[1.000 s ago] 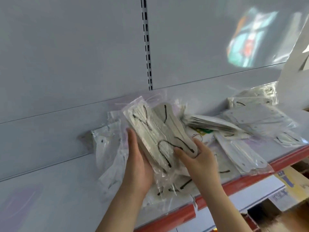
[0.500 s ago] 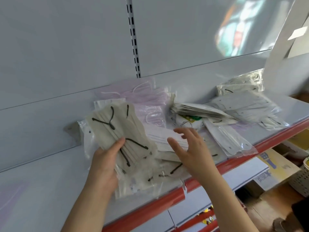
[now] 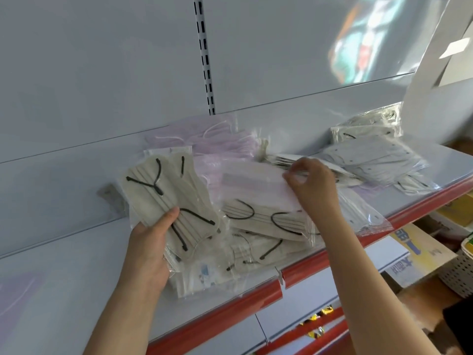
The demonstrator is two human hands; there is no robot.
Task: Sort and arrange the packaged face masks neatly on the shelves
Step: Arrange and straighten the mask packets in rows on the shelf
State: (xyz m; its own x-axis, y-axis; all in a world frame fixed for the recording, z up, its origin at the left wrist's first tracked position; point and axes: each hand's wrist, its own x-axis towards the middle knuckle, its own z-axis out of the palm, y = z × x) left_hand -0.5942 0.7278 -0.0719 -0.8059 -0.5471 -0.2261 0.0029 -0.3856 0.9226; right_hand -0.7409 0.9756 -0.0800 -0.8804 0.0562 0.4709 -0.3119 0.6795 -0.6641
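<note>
Back panel (image 3: pixel 102 73): pale grey sheet metal with horizontal seams, rising behind the display.
Slotted upright (image 3: pixel 204 55): white strip with a column of dark slots, set vertically in the back panel.
Coloured reflection (image 3: pixel 363 44): blurred teal, red and orange patch on the panel, upper right.
Cardboard box (image 3: pixel 422 254): yellow and white with blue print, lower right.
Perforated basket (image 3: pixel 460 267): white, just beside the cardboard box, cut off by the right edge.
Yellow packets (image 3: pixel 317 320): small, partly hidden on a lower level.
</note>
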